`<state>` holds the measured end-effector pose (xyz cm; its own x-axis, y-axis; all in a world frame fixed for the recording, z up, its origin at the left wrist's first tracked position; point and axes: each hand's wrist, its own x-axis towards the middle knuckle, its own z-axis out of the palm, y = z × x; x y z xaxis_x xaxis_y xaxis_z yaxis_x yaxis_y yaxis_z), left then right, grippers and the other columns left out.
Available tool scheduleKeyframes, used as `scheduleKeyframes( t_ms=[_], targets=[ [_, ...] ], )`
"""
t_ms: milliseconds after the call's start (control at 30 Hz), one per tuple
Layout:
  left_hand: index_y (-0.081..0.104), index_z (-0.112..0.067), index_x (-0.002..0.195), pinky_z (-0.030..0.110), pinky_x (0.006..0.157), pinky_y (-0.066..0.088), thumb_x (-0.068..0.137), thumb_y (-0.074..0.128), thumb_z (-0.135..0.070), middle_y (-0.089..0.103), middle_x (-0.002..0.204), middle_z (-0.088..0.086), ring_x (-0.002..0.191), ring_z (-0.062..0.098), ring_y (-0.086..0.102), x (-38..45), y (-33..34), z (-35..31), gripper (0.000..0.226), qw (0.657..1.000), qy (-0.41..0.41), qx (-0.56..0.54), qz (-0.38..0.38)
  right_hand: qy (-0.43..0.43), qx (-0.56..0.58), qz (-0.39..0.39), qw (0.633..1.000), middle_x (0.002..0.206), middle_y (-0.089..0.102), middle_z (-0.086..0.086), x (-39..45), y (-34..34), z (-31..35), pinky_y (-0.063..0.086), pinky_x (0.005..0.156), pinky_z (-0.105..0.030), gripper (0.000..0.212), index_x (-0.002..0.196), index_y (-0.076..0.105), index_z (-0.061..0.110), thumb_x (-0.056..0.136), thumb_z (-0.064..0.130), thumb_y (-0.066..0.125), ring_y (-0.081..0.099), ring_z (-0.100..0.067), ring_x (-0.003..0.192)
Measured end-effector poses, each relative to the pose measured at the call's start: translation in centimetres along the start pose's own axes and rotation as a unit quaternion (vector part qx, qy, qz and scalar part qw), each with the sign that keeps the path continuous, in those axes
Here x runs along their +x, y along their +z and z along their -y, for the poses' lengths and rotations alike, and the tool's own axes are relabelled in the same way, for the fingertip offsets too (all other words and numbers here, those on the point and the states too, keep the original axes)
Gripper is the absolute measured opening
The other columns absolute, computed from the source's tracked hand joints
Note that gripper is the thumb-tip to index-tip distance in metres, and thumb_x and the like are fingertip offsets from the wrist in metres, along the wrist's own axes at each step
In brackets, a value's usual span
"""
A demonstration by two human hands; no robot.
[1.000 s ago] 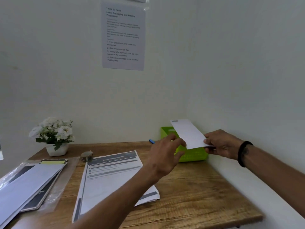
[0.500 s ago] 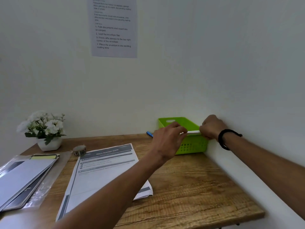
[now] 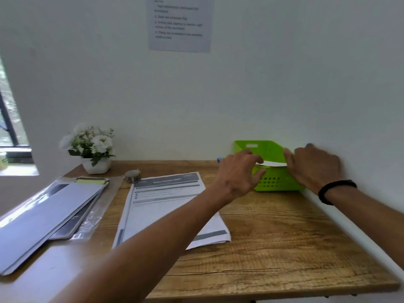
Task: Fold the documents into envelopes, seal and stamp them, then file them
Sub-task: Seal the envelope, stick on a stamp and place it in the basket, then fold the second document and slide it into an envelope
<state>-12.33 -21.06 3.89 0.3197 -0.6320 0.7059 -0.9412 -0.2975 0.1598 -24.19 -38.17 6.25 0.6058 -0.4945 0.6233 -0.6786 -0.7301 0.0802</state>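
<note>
The wood-grain desk (image 3: 273, 248) carries printed documents (image 3: 166, 206) left of the perforated green plastic basket (image 3: 271, 182). A flat white envelope (image 3: 273, 164) lies across the basket's top. The right hand (image 3: 314, 167) grips its right end with curled fingers. The left hand (image 3: 240, 171) hovers at the basket's left side, fingers spread and relaxed.

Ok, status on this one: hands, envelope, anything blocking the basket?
Left hand open, at the green basket front rim. Right hand on the white envelope, grip unclear. Envelope low in basket. Nothing blocking.
</note>
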Motion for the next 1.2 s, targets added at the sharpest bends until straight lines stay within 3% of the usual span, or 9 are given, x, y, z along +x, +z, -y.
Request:
scheduleKeyframes(
  t_ms=[200,333,433,500,700,900,1033,1100,1200],
  targets=[
    [0.073,-0.028,0.121,0.044,0.096,0.055,0.090,0.068,-0.054,0.070,0.125,0.005,0.117,0.026,0.063,-6.3,-5.1,11.1,0.041,0.975,-0.201,0.031,0.086,-0.169,0.135,-0.198,0.956,0.100,0.059,-0.013,-1.9,-1.8,4.4,0.049,0.054,-0.036,0.029,0.093,0.071,0.006,0.099,0.032,0.059,0.062,-0.035,0.089],
    [0.060,-0.021,0.131,0.045,0.102,0.044,0.093,0.069,-0.046,0.054,0.137,0.014,0.130,0.033,0.047,-11.8,-9.3,16.7,0.046,0.941,-0.323,0.092,0.034,-0.270,0.240,-0.077,0.929,0.101,0.062,-0.004,-4.3,-1.2,11.9,0.052,0.065,-0.032,0.029,0.097,0.070,0.015,0.102,0.038,0.053,0.062,-0.023,0.084],
    [0.040,-0.019,0.145,0.052,0.104,0.041,0.092,0.070,-0.043,0.048,0.138,0.025,0.133,0.043,0.038,-12.9,-11.1,19.2,0.065,0.913,-0.402,0.064,-0.002,-0.305,0.259,0.021,0.916,0.110,0.064,-0.002,-4.4,0.6,17.2,0.053,0.091,-0.038,0.043,0.108,0.069,0.021,0.098,0.049,0.038,0.062,-0.019,0.101],
    [0.031,-0.020,0.150,0.055,0.104,0.042,0.091,0.072,-0.042,0.051,0.138,0.027,0.136,0.046,0.038,-12.9,-11.3,20.5,0.075,0.900,-0.434,0.049,0.000,-0.282,0.272,0.055,0.918,0.125,0.065,-0.001,-4.1,2.0,19.5,0.049,0.101,-0.035,0.044,0.125,0.066,0.024,0.098,0.052,0.045,0.060,-0.020,0.117],
    [0.033,-0.024,0.150,0.050,0.090,0.052,0.088,0.074,-0.027,0.067,0.110,0.018,0.115,0.043,0.059,-11.8,-10.6,23.2,0.074,0.915,-0.401,0.045,-0.010,-0.219,0.319,0.122,0.914,0.137,0.060,-0.002,-3.0,6.1,20.9,0.043,0.107,-0.036,0.047,0.135,0.058,0.022,0.099,0.052,0.052,0.052,-0.023,0.128],
    [0.032,-0.030,0.152,0.038,0.075,0.050,0.092,0.076,-0.032,0.058,0.080,-0.009,0.087,0.023,0.060,-10.7,-9.9,24.2,0.075,0.933,-0.359,0.013,0.030,-0.202,0.345,0.141,0.906,0.114,0.060,0.008,-2.1,7.6,20.7,0.037,0.087,-0.026,0.049,0.132,0.060,0.026,0.095,0.059,0.057,0.056,-0.018,0.111],
    [0.038,-0.025,0.151,0.035,0.075,0.049,0.092,0.073,-0.041,0.065,0.094,0.001,0.085,0.020,0.059,-10.4,-9.8,24.2,0.070,0.938,-0.346,0.025,0.012,-0.203,0.348,0.178,0.898,0.116,0.061,0.009,-1.0,8.0,20.0,0.041,0.088,-0.028,0.048,0.131,0.060,0.028,0.094,0.058,0.059,0.054,-0.014,0.106],
    [0.052,-0.022,0.138,0.036,0.080,0.050,0.091,0.072,-0.049,0.064,0.115,0.011,0.097,0.026,0.062,-10.3,-10.4,24.1,0.058,0.941,-0.327,0.089,0.001,-0.196,0.353,0.178,0.898,0.126,0.064,0.006,-0.9,8.1,19.4,0.044,0.095,-0.031,0.046,0.131,0.062,0.029,0.094,0.056,0.060,0.054,-0.013,0.110],
    [0.071,-0.011,0.096,0.041,0.077,0.060,0.096,0.064,-0.053,0.074,0.092,0.011,0.083,0.028,0.070,-10.3,-12.2,23.1,0.043,0.932,-0.330,0.144,0.048,-0.188,0.355,0.177,0.899,0.118,0.062,0.009,-1.3,7.9,18.6,0.041,0.089,-0.028,0.043,0.131,0.063,0.027,0.095,0.050,0.062,0.049,-0.008,0.102]
  ],
)
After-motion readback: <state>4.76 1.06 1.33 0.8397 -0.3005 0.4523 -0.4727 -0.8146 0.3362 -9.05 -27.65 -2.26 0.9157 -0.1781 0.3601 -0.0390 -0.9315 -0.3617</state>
